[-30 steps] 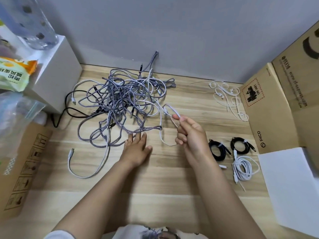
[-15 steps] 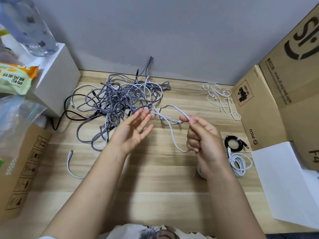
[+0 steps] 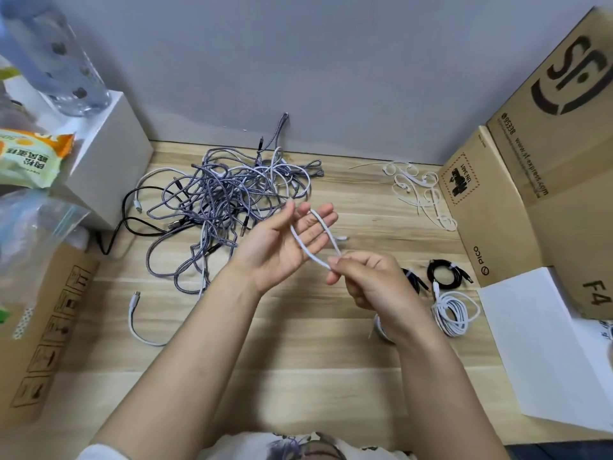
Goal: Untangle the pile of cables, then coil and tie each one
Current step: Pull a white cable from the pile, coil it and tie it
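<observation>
Looping one white cable (image 3: 316, 239), two hands: left (image 3: 282, 244), right (image 3: 368, 280).

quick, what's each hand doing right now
Left hand: open, fingers straight, with a loop of the thin white cable lying across them.
Right hand: pinches that cable's strands together at the fingertips.

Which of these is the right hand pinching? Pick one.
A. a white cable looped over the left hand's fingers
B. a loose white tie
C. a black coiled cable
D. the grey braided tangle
A: the right hand pinches the white cable, whose loop runs up over the open left hand.
</observation>
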